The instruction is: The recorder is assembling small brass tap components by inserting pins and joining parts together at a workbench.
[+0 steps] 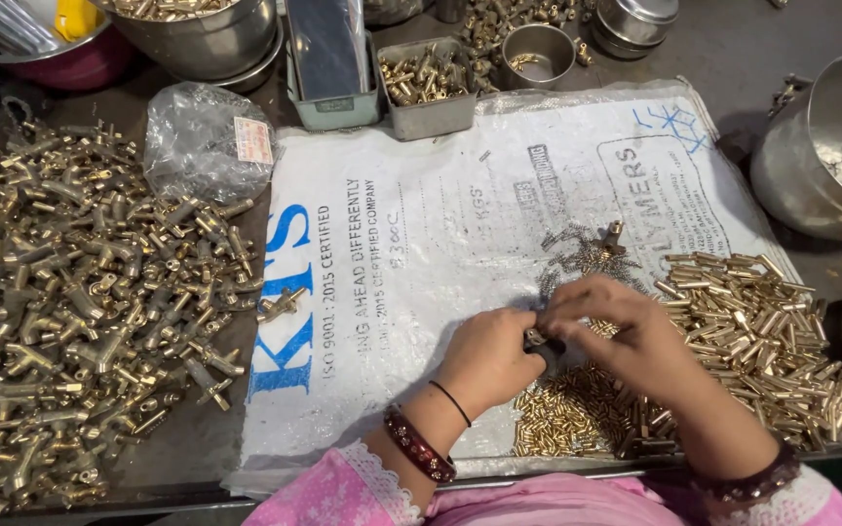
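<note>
Working close over the white woven sack, you are pinching a small dark fitting between both hands: left hand curled around it, right hand closing fingertips on its end, perhaps seating a part. Brass pins are lying just beside your right hand, tee fittings piled well left.

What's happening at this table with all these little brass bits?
A person's left hand and right hand meet over a white printed sack, pinching a small dark part between the fingertips. Short brass pins are heaped beside the right hand, and a big pile of brass fittings lies to the left.
</note>
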